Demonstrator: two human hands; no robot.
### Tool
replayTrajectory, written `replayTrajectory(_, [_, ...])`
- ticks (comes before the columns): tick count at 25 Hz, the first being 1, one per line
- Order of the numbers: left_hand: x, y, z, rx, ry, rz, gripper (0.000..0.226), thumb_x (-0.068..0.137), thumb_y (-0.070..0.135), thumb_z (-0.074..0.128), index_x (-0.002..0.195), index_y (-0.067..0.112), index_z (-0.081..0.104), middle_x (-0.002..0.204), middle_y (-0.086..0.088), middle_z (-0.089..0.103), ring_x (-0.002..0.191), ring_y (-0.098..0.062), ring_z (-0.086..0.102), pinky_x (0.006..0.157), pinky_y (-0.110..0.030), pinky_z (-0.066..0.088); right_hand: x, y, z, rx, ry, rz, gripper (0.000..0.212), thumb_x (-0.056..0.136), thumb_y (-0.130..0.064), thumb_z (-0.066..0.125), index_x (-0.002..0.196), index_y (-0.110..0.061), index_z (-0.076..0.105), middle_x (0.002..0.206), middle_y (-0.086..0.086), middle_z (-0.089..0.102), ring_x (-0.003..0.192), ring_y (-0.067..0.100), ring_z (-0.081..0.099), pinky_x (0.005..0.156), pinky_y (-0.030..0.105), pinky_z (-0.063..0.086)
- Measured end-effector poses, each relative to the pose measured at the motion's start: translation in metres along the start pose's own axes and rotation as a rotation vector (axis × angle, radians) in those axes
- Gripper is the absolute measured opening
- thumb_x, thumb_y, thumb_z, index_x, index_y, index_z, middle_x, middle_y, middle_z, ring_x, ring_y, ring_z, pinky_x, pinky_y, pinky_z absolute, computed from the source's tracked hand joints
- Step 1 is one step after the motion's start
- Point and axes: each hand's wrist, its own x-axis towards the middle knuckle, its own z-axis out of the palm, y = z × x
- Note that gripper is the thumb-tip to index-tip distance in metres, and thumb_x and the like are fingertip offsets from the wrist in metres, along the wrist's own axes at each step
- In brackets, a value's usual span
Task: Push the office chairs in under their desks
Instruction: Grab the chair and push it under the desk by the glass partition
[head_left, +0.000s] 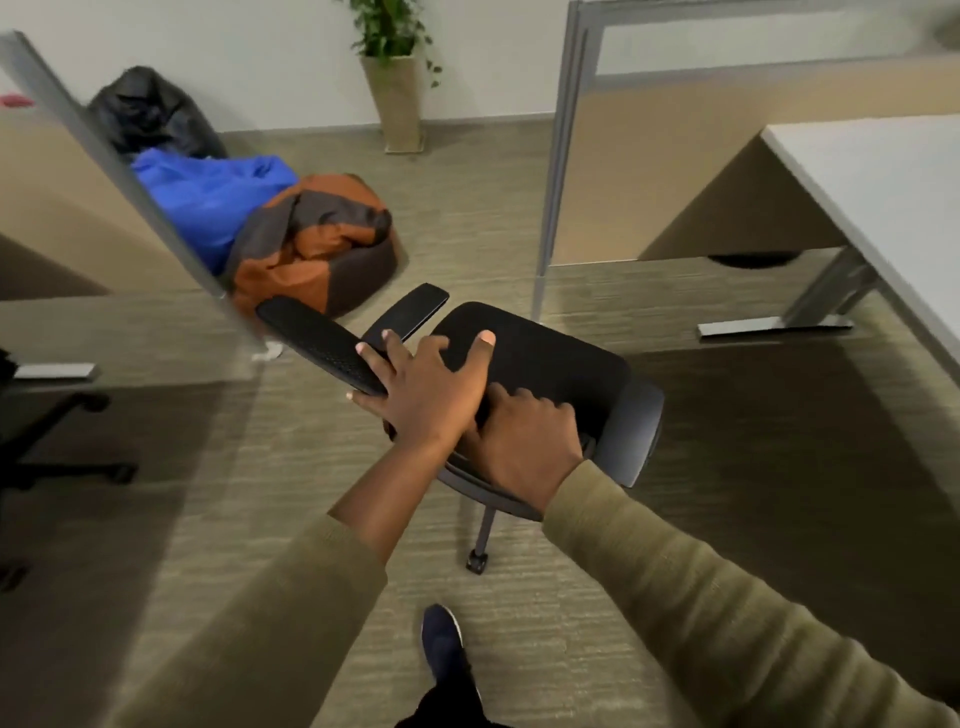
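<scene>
Black office chair (597, 395) sits mid-carpet (249, 519), left of the white worktop (883, 176), not under it. The left hand (426, 389) grip is apart, fingers splayed flat across backrest (311, 332) and seat (540, 353). The right hand (524, 441) has fingers bent on the seat; clamped or not, can't tell.

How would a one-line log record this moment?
office chair: out on carpet, not under desk | left grip: open, flat on chair | right grip: bent on chair, hold unclear

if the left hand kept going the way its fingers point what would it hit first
Probably the chair's armrest pad, just ahead of the left hand; the orange beanbag lies beyond.
</scene>
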Motion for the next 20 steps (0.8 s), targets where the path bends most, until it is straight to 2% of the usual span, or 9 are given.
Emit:
replayTrajectory(2, [0.023, 0.016, 0.001, -0.039, -0.115, 0.069, 0.065, 0.088, 0.076, 0.047, 0.134, 0.032, 0.058, 0.172, -0.007, 0.002, 0.155, -0.026, -0.021, 0.117, -0.070, -0.012, 0.035, 0.006, -0.006, -0.012, -0.049, 0.092, 0.057, 0.097, -0.064, 0.033, 0.117, -0.017, 0.056, 0.111, 0.012, 0.064, 0.097, 0.035, 0.064, 0.086, 0.045, 0.045])
replayTrajectory(4, [0.045, 0.024, 0.000, -0.089, -0.240, 0.140, 0.066, 0.087, 0.076, 0.050, 0.135, 0.031, 0.057, 0.172, -0.006, -0.002, 0.156, -0.024, -0.020, 0.119, -0.069, -0.007, 0.063, 0.018, -0.010, 0.016, -0.031, 0.176, 0.061, 0.095, -0.069, 0.032, 0.114, -0.019, 0.060, 0.106, 0.010, 0.066, 0.093, 0.031, 0.066, 0.082, 0.041, 0.049])
replayTrajectory(7, [0.091, 0.028, -0.011, -0.122, -0.347, 0.208, 0.082, 0.081, 0.083, 0.051, 0.141, 0.027, 0.051, 0.171, -0.007, -0.004, 0.157, -0.026, -0.009, 0.122, -0.066, 0.011, 0.096, 0.040, -0.014, 0.047, 0.092, 0.282, 0.070, 0.089, -0.080, 0.026, 0.092, -0.021, 0.062, 0.086, 0.003, 0.067, 0.080, 0.025, 0.066, 0.069, 0.036, 0.049])
replayTrajectory(12, [0.211, 0.021, -0.034, 0.308, -0.128, 0.243, 0.092, 0.086, 0.085, 0.038, 0.149, 0.018, 0.045, 0.169, -0.018, 0.007, 0.156, -0.037, -0.006, 0.117, -0.069, -0.005, 0.140, 0.076, -0.023, 0.013, 0.199, 0.357, 0.074, 0.083, -0.088, 0.023, 0.078, -0.024, 0.060, 0.064, -0.005, 0.056, 0.061, 0.019, 0.055, 0.056, 0.031, 0.042])
replayTrajectory(14, [0.245, 0.015, -0.036, 0.326, -0.015, 0.300, 0.078, 0.092, 0.075, 0.042, 0.137, 0.014, 0.059, 0.163, -0.019, 0.029, 0.154, -0.038, 0.010, 0.119, -0.071, 0.004, 0.151, 0.087, -0.028, 0.012, 0.199, 0.376, 0.073, 0.083, -0.088, 0.022, 0.075, -0.024, 0.057, 0.062, -0.008, 0.054, 0.058, 0.014, 0.053, 0.054, 0.030, 0.041])
replayTrajectory(16, [0.263, 0.018, -0.028, 0.230, 0.102, 0.379, 0.060, 0.094, 0.065, 0.050, 0.112, 0.012, 0.072, 0.140, -0.016, 0.056, 0.142, -0.040, 0.033, 0.115, -0.068, 0.022, 0.159, 0.100, -0.031, 0.035, 0.215, 0.396, 0.069, 0.085, -0.086, 0.026, 0.074, -0.024, 0.055, 0.065, -0.006, 0.055, 0.059, 0.014, 0.055, 0.054, 0.030, 0.042])
replayTrajectory(18, [0.266, 0.025, -0.017, 0.147, 0.179, 0.439, 0.053, 0.093, 0.060, 0.054, 0.092, 0.011, 0.074, 0.118, -0.015, 0.068, 0.131, -0.042, 0.045, 0.109, -0.064, 0.032, 0.160, 0.108, -0.031, 0.054, 0.253, 0.409, 0.065, 0.088, -0.081, 0.030, 0.075, -0.022, 0.054, 0.069, -0.004, 0.056, 0.062, 0.018, 0.057, 0.055, 0.032, 0.047])
replayTrajectory(20, [0.268, 0.030, -0.012, 0.087, 0.239, 0.508, 0.053, 0.088, 0.058, 0.050, 0.081, 0.011, 0.074, 0.102, -0.014, 0.072, 0.121, -0.044, 0.054, 0.100, -0.060, 0.041, 0.159, 0.112, -0.028, 0.063, 0.296, 0.396, 0.063, 0.090, -0.078, 0.032, 0.074, -0.021, 0.051, 0.070, -0.002, 0.056, 0.061, 0.019, 0.057, 0.055, 0.033, 0.048])
